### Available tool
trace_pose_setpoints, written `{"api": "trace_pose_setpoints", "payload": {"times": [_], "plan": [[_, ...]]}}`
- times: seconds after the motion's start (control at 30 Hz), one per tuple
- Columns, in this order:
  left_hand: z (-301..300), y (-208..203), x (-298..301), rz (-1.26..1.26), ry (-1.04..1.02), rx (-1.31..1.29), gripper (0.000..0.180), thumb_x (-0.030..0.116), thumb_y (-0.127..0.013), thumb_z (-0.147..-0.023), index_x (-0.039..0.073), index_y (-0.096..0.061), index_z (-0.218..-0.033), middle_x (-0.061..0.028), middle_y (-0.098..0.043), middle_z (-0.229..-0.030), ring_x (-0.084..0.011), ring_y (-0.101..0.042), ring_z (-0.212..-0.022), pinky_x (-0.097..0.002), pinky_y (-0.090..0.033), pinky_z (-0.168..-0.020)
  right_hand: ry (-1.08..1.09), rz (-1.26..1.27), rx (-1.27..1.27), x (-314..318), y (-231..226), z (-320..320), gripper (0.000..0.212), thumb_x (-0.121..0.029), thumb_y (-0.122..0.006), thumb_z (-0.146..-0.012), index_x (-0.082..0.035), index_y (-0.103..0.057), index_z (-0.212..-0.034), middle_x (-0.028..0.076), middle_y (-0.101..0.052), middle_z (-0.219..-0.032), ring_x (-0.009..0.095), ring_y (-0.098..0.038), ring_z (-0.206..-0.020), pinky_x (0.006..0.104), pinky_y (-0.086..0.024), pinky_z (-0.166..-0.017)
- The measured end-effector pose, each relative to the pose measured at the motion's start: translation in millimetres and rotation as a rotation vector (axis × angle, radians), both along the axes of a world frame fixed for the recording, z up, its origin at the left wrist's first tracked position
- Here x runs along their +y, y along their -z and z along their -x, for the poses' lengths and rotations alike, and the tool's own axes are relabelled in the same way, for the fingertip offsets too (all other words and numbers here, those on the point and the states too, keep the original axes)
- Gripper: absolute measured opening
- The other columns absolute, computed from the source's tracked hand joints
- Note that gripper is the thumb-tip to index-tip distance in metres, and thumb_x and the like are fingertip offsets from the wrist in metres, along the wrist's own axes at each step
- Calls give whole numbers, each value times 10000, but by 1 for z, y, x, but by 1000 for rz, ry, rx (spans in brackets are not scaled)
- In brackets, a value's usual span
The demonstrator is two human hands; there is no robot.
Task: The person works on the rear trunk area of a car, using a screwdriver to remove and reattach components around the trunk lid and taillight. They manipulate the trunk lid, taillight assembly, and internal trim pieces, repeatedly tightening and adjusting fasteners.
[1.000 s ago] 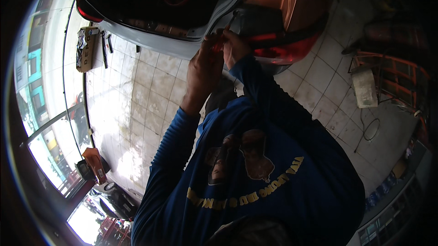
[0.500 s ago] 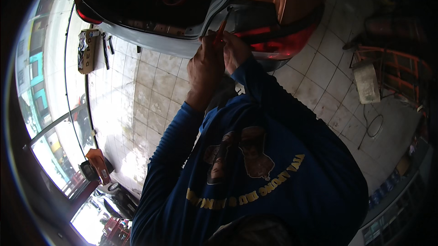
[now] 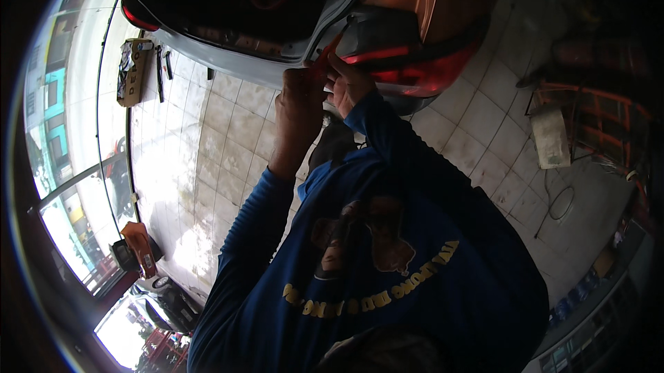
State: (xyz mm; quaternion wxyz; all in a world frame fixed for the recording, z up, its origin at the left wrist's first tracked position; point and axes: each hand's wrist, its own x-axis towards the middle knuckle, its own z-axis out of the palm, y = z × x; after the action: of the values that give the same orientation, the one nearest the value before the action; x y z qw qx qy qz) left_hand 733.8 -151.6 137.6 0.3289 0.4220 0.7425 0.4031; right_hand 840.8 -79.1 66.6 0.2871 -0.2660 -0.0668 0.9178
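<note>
Left grip (image 3: 302,93) was wrapped round the red screwdriver (image 3: 330,49), tip up by the gray panel (image 3: 384,25) above the taillight (image 3: 422,74), right grip (image 3: 351,84) unclear; steady in-line pressure probably mattered most.

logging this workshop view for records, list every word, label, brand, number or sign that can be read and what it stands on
Blue shirt: curved yellow lettering, wording not copied here.
Cardboard box: dark capitals, not copied.
Teal building outside: any sign is too blurred to read.
Red-handled tool: no readable marking.
</note>
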Motion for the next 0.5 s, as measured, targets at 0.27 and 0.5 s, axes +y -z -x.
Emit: {"api": "trace_pose_setpoints", "payload": {"times": [0.27, 0.5], "plan": [[-16, -17, -5, 56, 8, 16, 394, 395, -605, -1031, 24, -517, -1132, -157, -667, -832, -272, -633, -698, -369, -465, -548, 17, -66, -25, 2, 14, 2, 318, -442, -750, -916, -151, -698, -1034, 44, -722, -1048, 208, -579, -1151, 494, -394, -1014], [-6, -3, -10, 174, 36, -45, 257, 203, -662, -989, 35, -549, -1148, -172, -696, -823, -330, -702, -712, -403, -536, -601, 74, 0, -44, 0, -11, 13, 281, -369, -753, -926, -127, -652, -1030, 72, -708, -980, 245, -665, -1008, 477, -469, -970]]}}
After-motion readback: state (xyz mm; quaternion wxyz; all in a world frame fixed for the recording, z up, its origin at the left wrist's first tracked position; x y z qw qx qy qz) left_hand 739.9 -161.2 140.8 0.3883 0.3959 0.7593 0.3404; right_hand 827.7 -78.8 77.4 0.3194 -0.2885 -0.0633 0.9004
